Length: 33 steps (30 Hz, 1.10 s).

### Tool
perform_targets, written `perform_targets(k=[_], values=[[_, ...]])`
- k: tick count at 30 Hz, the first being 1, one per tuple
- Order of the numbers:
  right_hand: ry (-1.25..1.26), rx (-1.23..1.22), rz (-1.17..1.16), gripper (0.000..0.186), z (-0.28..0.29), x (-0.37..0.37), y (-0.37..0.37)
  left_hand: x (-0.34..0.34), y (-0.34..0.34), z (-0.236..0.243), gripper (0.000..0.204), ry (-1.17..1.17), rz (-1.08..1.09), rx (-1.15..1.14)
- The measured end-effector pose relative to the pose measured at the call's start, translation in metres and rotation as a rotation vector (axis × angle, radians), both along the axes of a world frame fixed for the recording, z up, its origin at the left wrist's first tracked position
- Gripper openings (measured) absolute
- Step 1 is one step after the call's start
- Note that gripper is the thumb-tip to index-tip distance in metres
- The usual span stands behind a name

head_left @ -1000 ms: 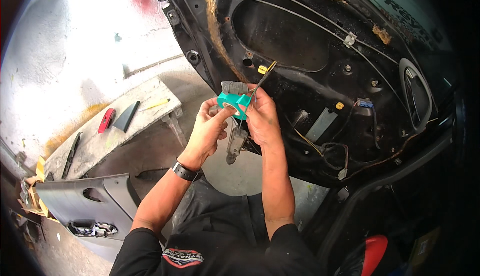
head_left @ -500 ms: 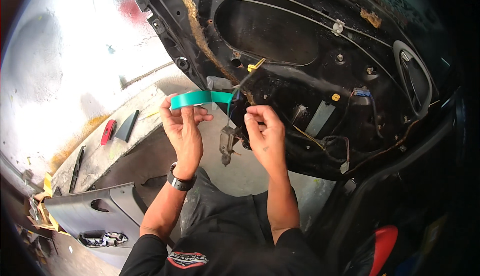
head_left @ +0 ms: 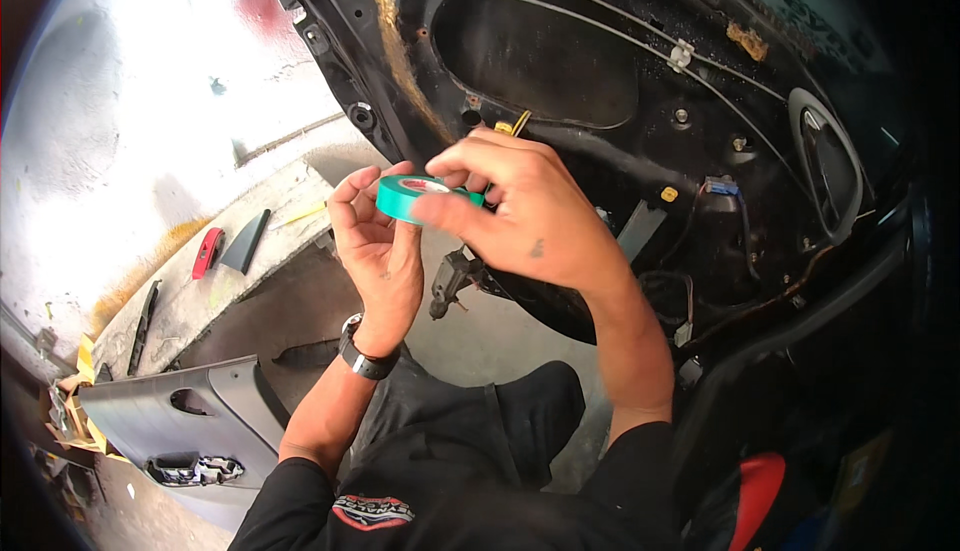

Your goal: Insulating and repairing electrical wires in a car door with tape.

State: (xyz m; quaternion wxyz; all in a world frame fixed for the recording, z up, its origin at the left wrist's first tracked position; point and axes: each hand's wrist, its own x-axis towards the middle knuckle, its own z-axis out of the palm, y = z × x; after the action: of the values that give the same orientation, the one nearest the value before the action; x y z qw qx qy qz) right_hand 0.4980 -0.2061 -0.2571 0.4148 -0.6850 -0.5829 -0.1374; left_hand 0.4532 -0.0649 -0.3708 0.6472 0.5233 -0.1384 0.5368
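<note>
Green tape roll (head_left: 395, 202): gripped in left hand (head_left: 382, 263); right edge behind right hand (head_left: 535, 213) (fingers blurred, grip unclear). Black trim (head_left: 247, 242): near bench's (head_left: 195, 303) right edge.

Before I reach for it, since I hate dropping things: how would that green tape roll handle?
The green tape roll looks small against the left hand, so it's probably light. Being round, it could well roll if stood on edge. Its smooth, shiny side might feel slightly slippery.

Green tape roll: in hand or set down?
In hand: the left hand holds the green tape roll; the right hand partly overlaps it in view, contact there unclear.
</note>
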Motion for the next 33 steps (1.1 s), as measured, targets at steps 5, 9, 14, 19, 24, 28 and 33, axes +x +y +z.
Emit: perform_targets(k=[5,9,14,19,24,28,33], values=[[-0.192,-0.201,-0.212,0.042,0.004,-0.020,-0.001,-0.007,-0.020,0.003,0.057,-0.041,-0.022,0.106],[-0.168,-0.148,-0.272,0.038,-0.010,-0.034,-0.023,-0.010,-0.033,-0.003,0.051,0.035,-0.030,0.149],[-0.178,-0.060,-0.364,0.022,-0.020,-0.050,-0.041,-0.007,-0.058,-0.002,0.053,0.055,-0.110,0.125],[-0.212,-0.003,-0.369,0.026,-0.021,-0.040,-0.062,-0.003,-0.074,-0.008,0.034,-0.058,-0.093,0.077],[-0.177,-0.016,-0.265,0.030,-0.024,-0.030,-0.082,0.012,-0.063,-0.012,0.023,0.307,-0.354,0.011],[-0.152,0.005,-0.238,0.032,-0.030,-0.023,-0.088,0.019,-0.063,-0.011,0.024,0.361,-0.321,0.101],[-0.163,-0.012,-0.247,0.032,-0.031,-0.019,-0.096,0.027,-0.061,-0.016,0.023,0.407,-0.419,0.024]])
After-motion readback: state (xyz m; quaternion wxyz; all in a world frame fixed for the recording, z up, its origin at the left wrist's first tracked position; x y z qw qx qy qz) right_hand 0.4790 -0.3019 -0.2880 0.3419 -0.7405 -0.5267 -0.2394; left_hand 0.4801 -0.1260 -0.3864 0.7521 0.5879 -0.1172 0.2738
